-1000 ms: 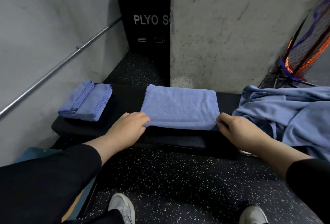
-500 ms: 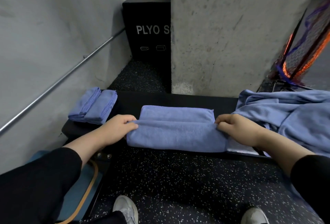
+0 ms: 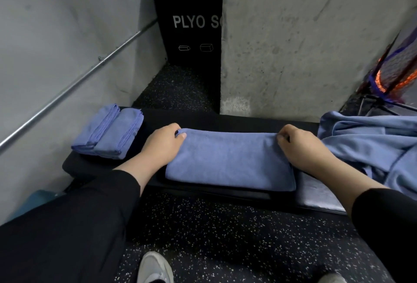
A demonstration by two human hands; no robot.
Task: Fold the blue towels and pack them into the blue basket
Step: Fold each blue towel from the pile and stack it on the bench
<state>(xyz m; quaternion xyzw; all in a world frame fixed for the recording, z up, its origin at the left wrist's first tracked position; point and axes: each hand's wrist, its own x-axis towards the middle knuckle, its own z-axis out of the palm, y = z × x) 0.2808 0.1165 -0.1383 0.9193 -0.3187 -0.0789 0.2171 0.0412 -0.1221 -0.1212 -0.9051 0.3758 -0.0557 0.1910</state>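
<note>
Hands pinching the far corners of a folded blue towel on a black bench.

Left hand [image 3: 165, 142] and right hand [image 3: 300, 145] each curl thumb and fingers around a far corner of the folded towel [image 3: 230, 160], which lies flat on the bench [image 3: 225, 120]. Two folded towels [image 3: 108, 131] sit at the bench's left end; an unfolded pile [image 3: 372, 142] lies at the right.

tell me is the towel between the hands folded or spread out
Folded: the towel lies as a compact doubled rectangle on the bench.

On the bench [image 3: 225, 120], folded towels [image 3: 108, 133] lie left of the towel [image 3: 230, 160] (pile [image 3: 372, 142] right).
</note>
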